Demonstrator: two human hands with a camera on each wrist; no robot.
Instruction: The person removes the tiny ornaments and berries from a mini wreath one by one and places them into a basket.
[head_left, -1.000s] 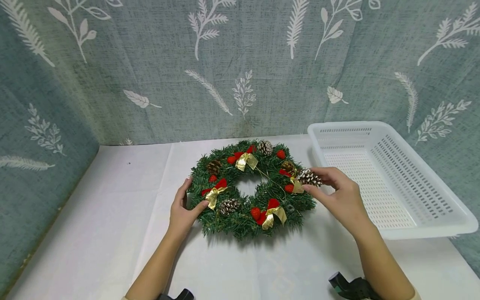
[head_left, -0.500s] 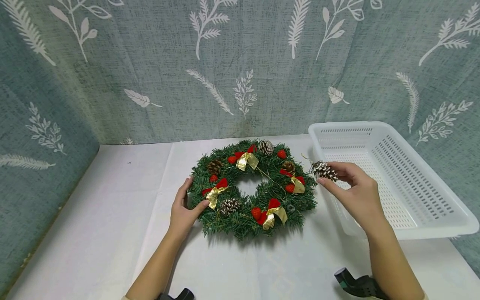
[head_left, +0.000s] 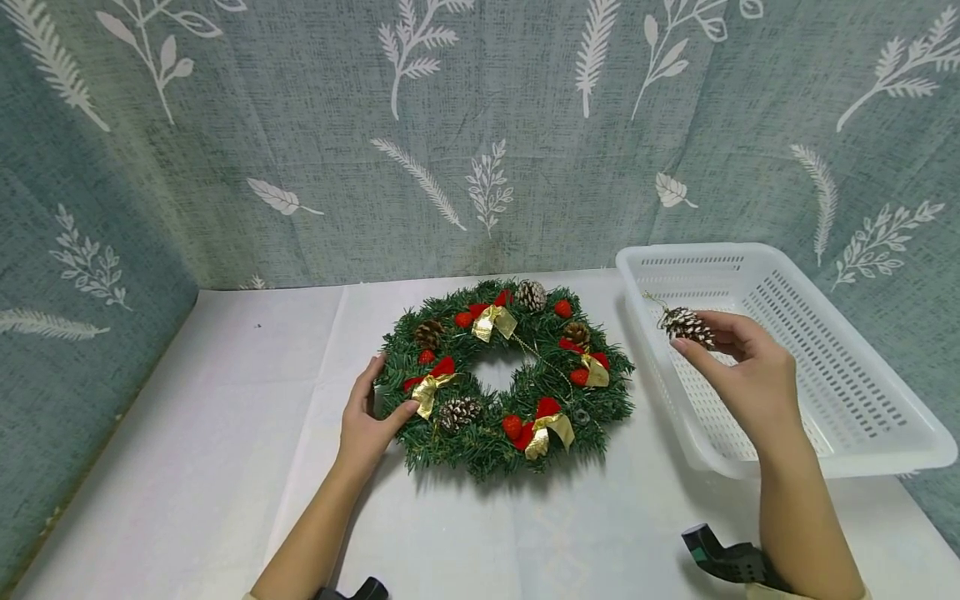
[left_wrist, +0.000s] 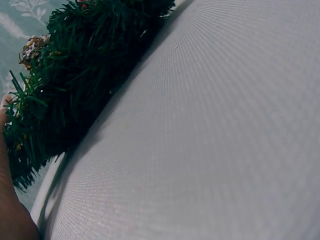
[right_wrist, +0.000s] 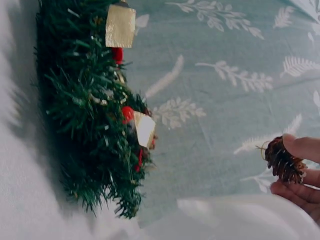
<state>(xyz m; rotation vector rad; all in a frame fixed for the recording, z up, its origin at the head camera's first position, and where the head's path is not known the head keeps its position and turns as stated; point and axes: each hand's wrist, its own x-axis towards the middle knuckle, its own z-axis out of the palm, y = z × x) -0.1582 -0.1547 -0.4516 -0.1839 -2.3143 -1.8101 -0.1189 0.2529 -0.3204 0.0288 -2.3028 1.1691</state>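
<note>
A green Christmas wreath (head_left: 480,454) lies on the white-covered table, dressed with red and gold bows, red berries and several pine cones. My left hand (head_left: 366,427) holds its left side, thumb over the top near a bow and fingers along the outer edge. In the left wrist view the wreath's green side (left_wrist: 85,75) fills the upper left. A white-tipped pine cone (head_left: 687,327) is pinched between thumb and fingers of my right hand (head_left: 757,371), raised over the basket's left part. A thin gold loop trails from the cone (right_wrist: 284,161), also seen in the right wrist view.
To the right stands a white plastic basket (head_left: 862,392) with slotted walls, and no contents show in it. Behind the table hangs a grey-green curtain (head_left: 315,133) with white leaf prints; it also runs along the left side.
My right hand has lifted the pine cone off the wreath's right side and carried it rightward over the basket. The left hand and the wreath have stayed put.
</note>
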